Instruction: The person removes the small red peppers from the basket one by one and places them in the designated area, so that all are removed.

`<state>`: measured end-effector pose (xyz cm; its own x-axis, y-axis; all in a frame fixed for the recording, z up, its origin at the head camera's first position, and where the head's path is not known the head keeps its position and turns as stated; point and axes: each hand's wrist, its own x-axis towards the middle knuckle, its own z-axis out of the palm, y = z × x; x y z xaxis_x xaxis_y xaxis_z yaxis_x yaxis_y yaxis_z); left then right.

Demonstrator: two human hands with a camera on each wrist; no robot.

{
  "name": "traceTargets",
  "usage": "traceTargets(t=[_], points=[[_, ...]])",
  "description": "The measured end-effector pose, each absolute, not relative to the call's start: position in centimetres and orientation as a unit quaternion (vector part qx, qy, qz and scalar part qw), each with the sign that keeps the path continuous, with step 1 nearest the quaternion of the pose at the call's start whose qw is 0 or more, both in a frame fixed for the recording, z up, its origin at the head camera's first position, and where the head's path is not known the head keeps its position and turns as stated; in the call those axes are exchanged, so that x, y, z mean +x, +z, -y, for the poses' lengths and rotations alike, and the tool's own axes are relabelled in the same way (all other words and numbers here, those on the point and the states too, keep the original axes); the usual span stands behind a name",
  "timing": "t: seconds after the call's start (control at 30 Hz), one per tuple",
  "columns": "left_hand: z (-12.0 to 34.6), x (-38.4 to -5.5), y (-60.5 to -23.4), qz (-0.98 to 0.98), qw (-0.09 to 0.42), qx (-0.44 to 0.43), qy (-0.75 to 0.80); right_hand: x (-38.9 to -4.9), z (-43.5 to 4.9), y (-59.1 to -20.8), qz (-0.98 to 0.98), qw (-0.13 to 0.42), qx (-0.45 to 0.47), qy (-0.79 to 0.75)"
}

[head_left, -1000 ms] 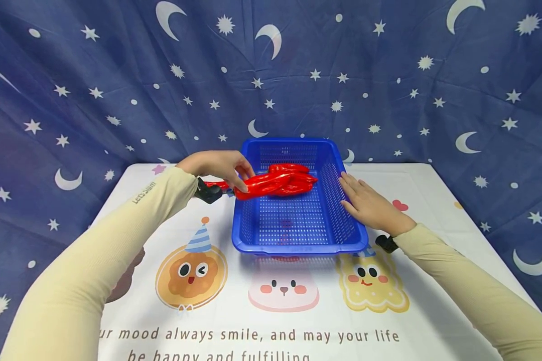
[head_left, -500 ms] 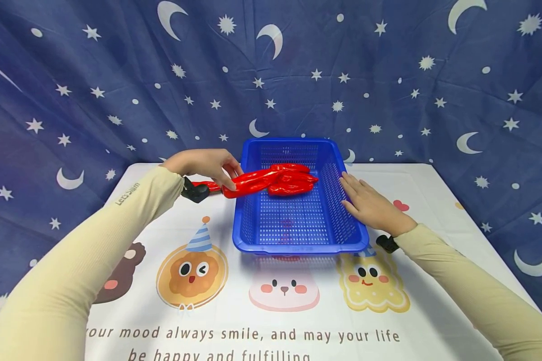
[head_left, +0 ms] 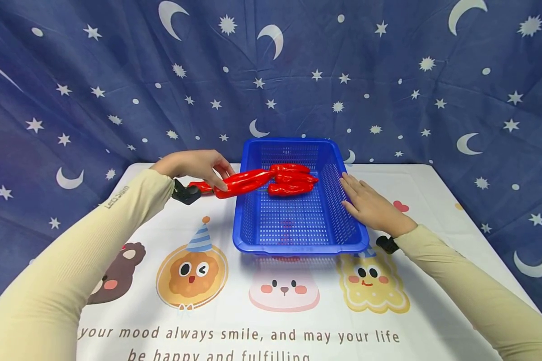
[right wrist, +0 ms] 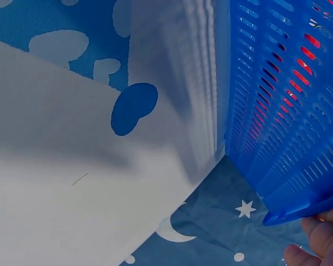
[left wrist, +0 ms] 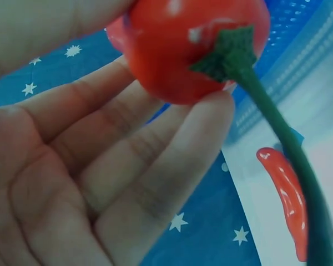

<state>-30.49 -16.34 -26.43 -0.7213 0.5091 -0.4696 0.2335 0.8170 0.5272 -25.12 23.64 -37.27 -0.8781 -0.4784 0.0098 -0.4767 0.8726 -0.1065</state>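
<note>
My left hand (head_left: 203, 165) pinches a long red chili pepper (head_left: 244, 183) by its stem end, thumb in front. The pepper slants across the left rim of a blue plastic basket (head_left: 298, 248); its green stem (left wrist: 277, 122) shows in the left wrist view. Inside the basket, near the back left, lie three more red peppers (head_left: 291, 188). Another red pepper (left wrist: 288, 205) rests on the table left of the basket, partly behind my left wrist in the head view. My right hand (head_left: 372, 203) rests on the basket's right rim, fingers straight; only fingertips show in the right wrist view.
A white tablecloth (head_left: 162, 321) with cartoon prints and lettering covers the table. Behind it hangs a dark blue curtain (head_left: 298, 65) with moons and stars, close to the basket's back wall. Dark wrist cameras sit by both hands.
My left hand has moved left with the pepper, drawing it from over the basket's peppers to across the left rim. More of the peppers in the basket shows now. The right hand stays put.
</note>
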Motion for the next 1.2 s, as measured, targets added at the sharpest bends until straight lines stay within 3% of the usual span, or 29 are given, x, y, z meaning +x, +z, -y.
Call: traceTargets(t=[0.5, 1.2], points=[[18.8, -30.3, -27.7, -0.891, 0.327, 0.191, 0.251, -25.0, -23.7, -37.3, -0.965, -0.008, -0.256, -0.057], [21.7, -30.1, -30.0, -0.891, 0.318, 0.108, 0.306, -25.2, -23.8, -37.5, -0.963, -0.011, -0.261, -0.067]])
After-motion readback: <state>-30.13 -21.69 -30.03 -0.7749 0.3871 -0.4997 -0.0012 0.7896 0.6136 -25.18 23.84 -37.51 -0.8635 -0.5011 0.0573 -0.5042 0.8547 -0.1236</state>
